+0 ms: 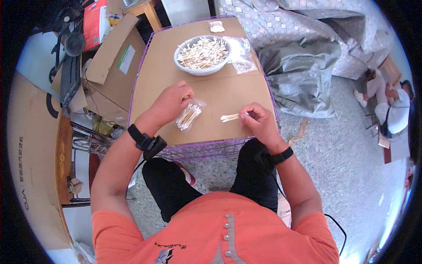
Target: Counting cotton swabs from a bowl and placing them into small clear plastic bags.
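My left hand (177, 100) is closed on the top edge of a small clear plastic bag (190, 115), which is part filled with cotton swabs with white tips. To the right, my right hand (258, 119) pinches a few cotton swabs (229, 117) by one end, their other ends pointing left toward the bag. A gap of bare cardboard lies between the swabs and the bag. Beyond both hands stands a white bowl (202, 71) heaped with loose cotton swabs.
Brown cardboard (154, 83) covers the purple wire-framed table. A filled small bag (216, 26) and clear plastic bags (241, 53) lie at its far side. Cardboard boxes (110, 92) crowd the left; a grey sack (299, 79) is on the right, with a seated person (395, 110) farther off.
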`<state>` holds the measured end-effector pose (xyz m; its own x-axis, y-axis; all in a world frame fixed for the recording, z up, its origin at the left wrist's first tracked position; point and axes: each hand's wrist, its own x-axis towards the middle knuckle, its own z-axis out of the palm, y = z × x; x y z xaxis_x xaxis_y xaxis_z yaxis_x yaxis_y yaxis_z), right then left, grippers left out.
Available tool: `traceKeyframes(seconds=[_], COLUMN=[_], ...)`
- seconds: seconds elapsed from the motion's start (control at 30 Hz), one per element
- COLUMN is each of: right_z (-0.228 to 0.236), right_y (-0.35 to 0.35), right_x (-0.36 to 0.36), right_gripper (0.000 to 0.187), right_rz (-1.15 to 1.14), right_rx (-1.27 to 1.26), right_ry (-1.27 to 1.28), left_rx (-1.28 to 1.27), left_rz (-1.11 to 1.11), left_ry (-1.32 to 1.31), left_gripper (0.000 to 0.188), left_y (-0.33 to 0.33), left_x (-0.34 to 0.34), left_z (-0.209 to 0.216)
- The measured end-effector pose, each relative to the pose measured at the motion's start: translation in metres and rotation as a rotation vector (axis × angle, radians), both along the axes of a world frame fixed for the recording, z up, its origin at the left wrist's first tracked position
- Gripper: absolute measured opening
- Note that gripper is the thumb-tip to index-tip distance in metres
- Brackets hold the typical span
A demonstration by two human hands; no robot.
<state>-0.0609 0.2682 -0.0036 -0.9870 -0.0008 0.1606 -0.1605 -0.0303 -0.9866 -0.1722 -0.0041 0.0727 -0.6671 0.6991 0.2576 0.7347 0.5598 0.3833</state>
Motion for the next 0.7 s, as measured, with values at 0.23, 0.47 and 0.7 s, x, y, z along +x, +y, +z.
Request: traceKeyframes(seconds=[0.23,0.47,0.7], right_z=[0.045,0.069,0.059], right_y=[-0.019,-0.047,-0.049], right_x=[0.005,0.006,0.009], right_gripper=[0.004,0.003,0.004], right_rz=[0.037,0.071,0.051], right_rx=[-0.135,-0.166,-0.08], right_ry=[0.115,0.173,0.146], left_rx=[0.065,0.094,0.144], left_rz=[-0.055,-0.066,-0.08], left_ry=[0.058,0.046,0.012], left_gripper=[0.007,0.009,0.008], left_y=[-0.002,0.001,0.0], left_x=[0.033,0.059,0.073], left_z=[0.025,0.035,0.041])
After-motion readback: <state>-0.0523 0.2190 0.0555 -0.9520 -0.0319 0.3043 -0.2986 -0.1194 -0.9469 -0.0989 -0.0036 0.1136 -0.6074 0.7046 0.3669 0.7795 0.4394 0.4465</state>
